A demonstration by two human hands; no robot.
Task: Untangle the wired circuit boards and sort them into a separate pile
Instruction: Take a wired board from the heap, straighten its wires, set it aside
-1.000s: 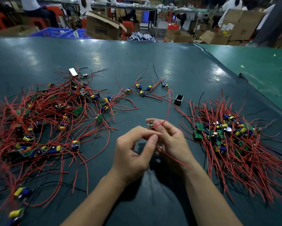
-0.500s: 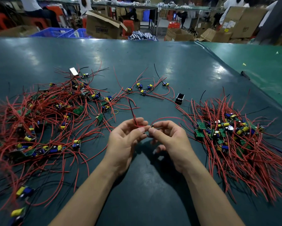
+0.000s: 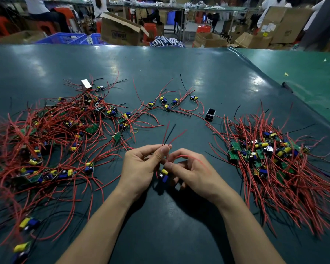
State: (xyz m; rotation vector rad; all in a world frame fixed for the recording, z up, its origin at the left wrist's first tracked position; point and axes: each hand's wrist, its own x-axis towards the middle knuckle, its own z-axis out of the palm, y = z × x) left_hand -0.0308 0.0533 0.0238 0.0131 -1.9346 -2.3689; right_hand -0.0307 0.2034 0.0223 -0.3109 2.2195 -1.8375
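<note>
A small circuit board (image 3: 164, 175) with a yellow and a blue part hangs between my two hands at the table's middle. My left hand (image 3: 141, 168) pinches its red and black wires (image 3: 168, 135), whose ends stick up past my fingertips. My right hand (image 3: 193, 172) pinches another red wire (image 3: 187, 156) of the same board, which loops over my fingers. A big tangled heap of wired boards (image 3: 51, 141) covers the left of the table. The sorted pile of boards (image 3: 270, 159) lies at the right, wires fanned toward me.
A few separate wired boards (image 3: 167, 102) lie at the middle back, beside a small black box (image 3: 210, 114). A white block (image 3: 86, 83) sits behind the left heap. The dark green table (image 3: 160, 63) meets a lighter green one (image 3: 303, 73) at right. Cardboard boxes, blue crates and seated people are beyond.
The board has dropped from my fingertips to hang below them. My left hand has gathered the wire ends, which now point upward. Both hands stayed near the table's middle.
</note>
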